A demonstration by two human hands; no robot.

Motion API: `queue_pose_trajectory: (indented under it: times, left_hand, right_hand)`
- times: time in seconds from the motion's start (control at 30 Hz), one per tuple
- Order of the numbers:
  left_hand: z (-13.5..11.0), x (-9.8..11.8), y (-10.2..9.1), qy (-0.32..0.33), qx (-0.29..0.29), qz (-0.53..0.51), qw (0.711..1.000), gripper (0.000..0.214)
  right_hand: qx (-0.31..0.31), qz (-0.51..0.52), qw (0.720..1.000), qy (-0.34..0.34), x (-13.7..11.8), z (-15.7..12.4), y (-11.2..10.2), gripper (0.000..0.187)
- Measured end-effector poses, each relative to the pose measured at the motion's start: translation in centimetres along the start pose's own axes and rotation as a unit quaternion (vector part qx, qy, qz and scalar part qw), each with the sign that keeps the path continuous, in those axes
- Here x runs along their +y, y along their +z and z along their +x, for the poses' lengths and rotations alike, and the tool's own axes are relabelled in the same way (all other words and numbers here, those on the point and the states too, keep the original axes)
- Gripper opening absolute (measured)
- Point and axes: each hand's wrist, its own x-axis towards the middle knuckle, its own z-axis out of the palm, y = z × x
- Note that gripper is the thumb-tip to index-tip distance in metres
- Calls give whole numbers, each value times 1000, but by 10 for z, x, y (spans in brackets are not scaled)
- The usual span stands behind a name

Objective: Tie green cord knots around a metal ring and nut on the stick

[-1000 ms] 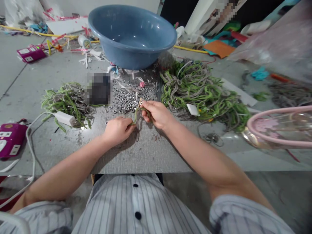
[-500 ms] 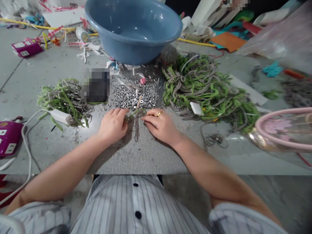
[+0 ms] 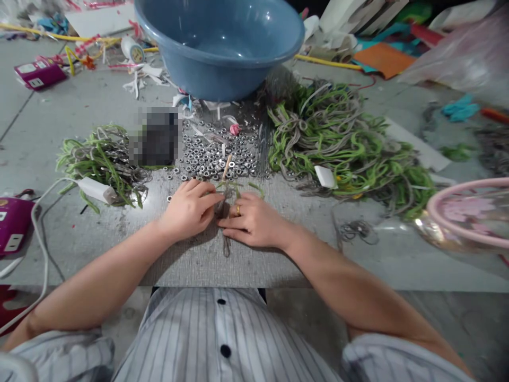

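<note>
Between my hands, at the middle of the table, lies a grey and green cord point(image 3: 226, 245), its grey loop hanging toward me. My left hand point(image 3: 193, 208) pinches the cord from the left, thumb and forefinger closed on it. From the right, my right hand point(image 3: 254, 218), with a ring on one finger, presses its fingers onto the same cord. Green ends stick out above the fingers. Just beyond are many loose metal nuts point(image 3: 202, 156) and a thin wooden stick point(image 3: 227, 167). The fingertips partly hide the middle of the cord.
A large blue basin point(image 3: 222, 74) stands behind the nuts. To the right lies a big heap of green and grey cords point(image 3: 338, 138), to the left a smaller bundle point(image 3: 99, 154) beside a white plug point(image 3: 96, 190). A pink-rimmed clear container point(image 3: 469, 212) sits at far right.
Both hands have come closer together and the right has moved toward me and left, its fingers now on the cord. The cord's loop has shifted nearer to me.
</note>
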Motion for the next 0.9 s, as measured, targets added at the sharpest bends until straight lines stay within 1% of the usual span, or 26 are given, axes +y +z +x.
queue_pose_trajectory:
  times: [0.1, 0.23, 0.27, 0.33, 0.4, 0.47, 0.5, 0.57, 0.63, 0.77, 0.9]
  left_hand:
    - [0, 0, 0, -2, -20, 8, 1000, 30]
    - [0, 1, 0, -17, -59, 8, 998, 28]
    - [0, 1, 0, -21, -65, 6, 998, 28]
    - [1, 2, 0, -24, -74, -2, 997, 29]
    - [1, 2, -1, -22, -84, -15, 996, 29]
    - [2, 2, -2, -23, -87, -24, 996, 31]
    - [2, 2, -2, -26, -81, -24, 996, 32]
    - [3, 2, -2, -35, -60, -15, 997, 36]
    - [3, 2, -2, -40, -50, -1, 998, 39]
    - [4, 3, -1, -46, -86, 7, 995, 39]
    - [3, 3, 0, -37, -105, 5, 994, 37]
  right_hand:
    - [-19, 25, 999, -28, -8, 2, 0, 31]
    - [-39, 42, 997, -41, -14, 4, 0, 29]
    - [-33, 50, 997, -46, -14, 4, 0, 29]
    - [7, 60, 997, -42, -12, 4, 0, 29]
    - [64, 61, 996, -5, -7, 3, 0, 27]
    - [117, 47, 990, 67, -2, 1, -1, 27]
    - [137, 38, 984, 104, 1, 1, -1, 27]
    - [160, 20, 975, 153, 6, 0, -1, 29]
    - [155, 2, 972, 174, 10, 0, 1, 30]
    - [95, -25, 975, 199, 14, 0, 8, 37]
    - [48, -25, 984, 172, 15, 1, 12, 50]
